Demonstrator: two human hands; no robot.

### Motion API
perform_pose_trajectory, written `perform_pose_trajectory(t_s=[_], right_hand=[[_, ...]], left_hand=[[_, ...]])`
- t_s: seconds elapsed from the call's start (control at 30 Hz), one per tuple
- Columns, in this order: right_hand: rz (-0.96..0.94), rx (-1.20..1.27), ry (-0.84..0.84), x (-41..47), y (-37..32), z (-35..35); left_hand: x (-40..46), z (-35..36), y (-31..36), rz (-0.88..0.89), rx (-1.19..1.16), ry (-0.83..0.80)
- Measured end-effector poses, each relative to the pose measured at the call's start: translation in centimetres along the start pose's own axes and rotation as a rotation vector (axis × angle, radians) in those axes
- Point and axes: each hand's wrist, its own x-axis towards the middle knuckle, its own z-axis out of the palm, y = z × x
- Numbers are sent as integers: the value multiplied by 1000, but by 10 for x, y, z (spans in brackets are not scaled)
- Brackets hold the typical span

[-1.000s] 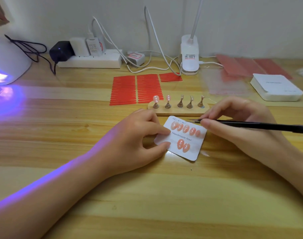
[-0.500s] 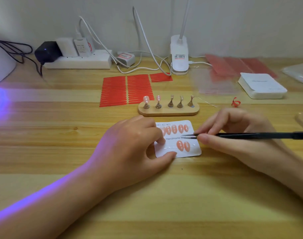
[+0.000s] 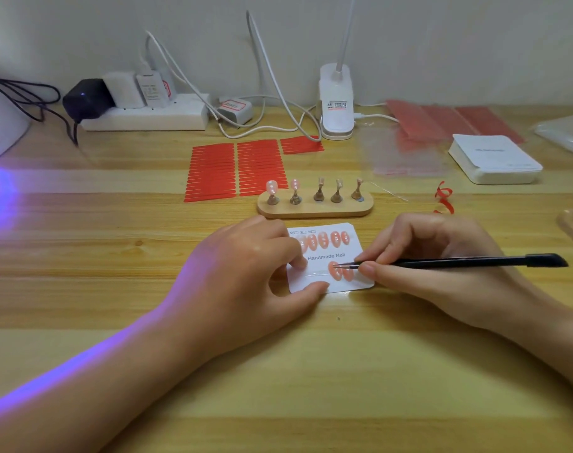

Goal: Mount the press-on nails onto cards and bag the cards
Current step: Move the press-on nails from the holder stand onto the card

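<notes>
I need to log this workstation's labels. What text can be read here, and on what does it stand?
"Handmade Nail": on the white card under both hands.
"XS", "S", "M" with tick boxes: the card's top left edge, barely legible.
Lamp base sticker: too blurred to read.
Red-bordered tag beside the power strip: unreadable.
White box lid: faint print, unreadable.

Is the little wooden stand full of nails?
No. The wooden stand has five pegs; only the two left pegs hold pink nails.
</notes>
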Motion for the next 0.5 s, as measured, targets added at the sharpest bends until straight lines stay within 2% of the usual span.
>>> perform_pose_trajectory(t_s=[0.3, 0.5], right_hand=[[-21, 73, -29, -2, 0, 1], [-32, -29, -15, -5, -2, 2]], left_hand=[[-1, 0, 0, -9, -12, 14], [-2, 0, 1, -28, -24, 18]])
